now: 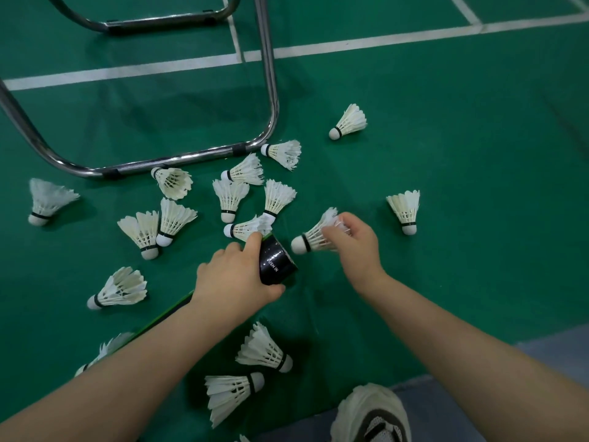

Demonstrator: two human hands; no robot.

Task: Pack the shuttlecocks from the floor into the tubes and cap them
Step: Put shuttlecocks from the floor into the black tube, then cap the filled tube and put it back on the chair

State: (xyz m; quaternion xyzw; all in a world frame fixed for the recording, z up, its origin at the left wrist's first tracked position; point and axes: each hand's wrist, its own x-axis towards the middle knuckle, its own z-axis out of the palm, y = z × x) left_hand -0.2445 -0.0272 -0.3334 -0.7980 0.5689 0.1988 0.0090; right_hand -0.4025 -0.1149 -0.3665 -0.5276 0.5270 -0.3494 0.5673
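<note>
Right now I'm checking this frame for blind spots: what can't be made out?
Head view only:
tube: left hand and forearm cover most of it; its fill is unknown.
held shuttlecock: right hand hides its feather tips.
lower-left shuttlecock: mostly behind the left forearm.
shoe: cut by the bottom edge.
</note>
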